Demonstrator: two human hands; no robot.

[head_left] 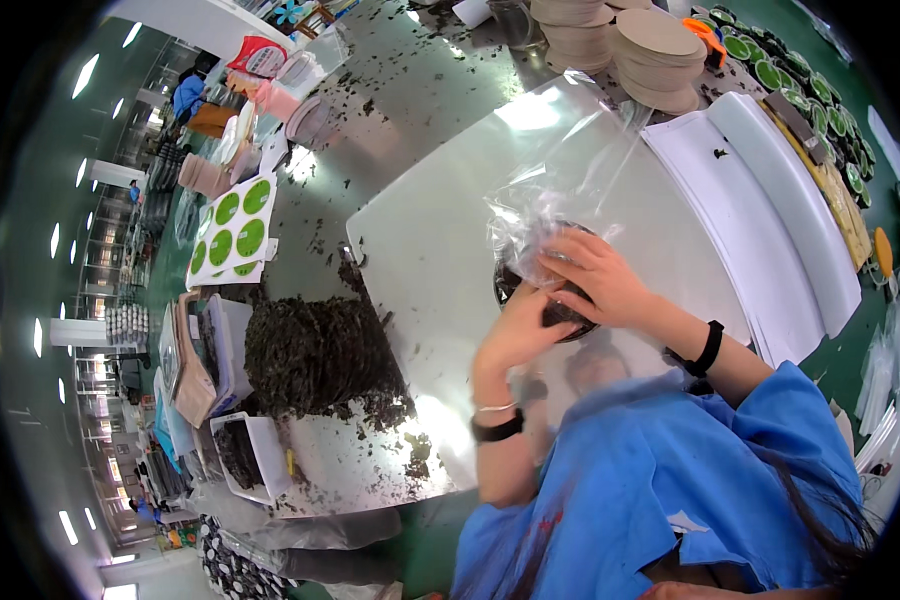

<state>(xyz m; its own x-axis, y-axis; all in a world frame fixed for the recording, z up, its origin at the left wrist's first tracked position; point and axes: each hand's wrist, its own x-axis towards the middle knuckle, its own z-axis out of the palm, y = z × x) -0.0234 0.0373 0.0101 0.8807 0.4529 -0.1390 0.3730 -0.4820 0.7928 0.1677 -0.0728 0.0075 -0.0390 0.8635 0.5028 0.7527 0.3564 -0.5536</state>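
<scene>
A dark round pack of what looks like dried seaweed (560, 317) lies in front of me, with a crinkled clear plastic bag (545, 200) over its far side. My left hand (523, 325) is at the near left of the pack, fingers bent in toward the plastic. My right hand (602, 280) reaches across from the right, its curved fingers closed on the gathered film. The two hands meet over the pack, and some fingertips are hidden in the plastic and behind each other. Clear film stretches away beyond the hands.
Under the pack is a pale board (430, 250). A big pile of dark dried seaweed (315, 355) stands left, beside a white bin (253, 455). Green round labels (232, 225) lie beyond. Stacked cardboard discs (658, 60), white paper sheets (720, 220) and green-labelled round packs (820, 90) are right.
</scene>
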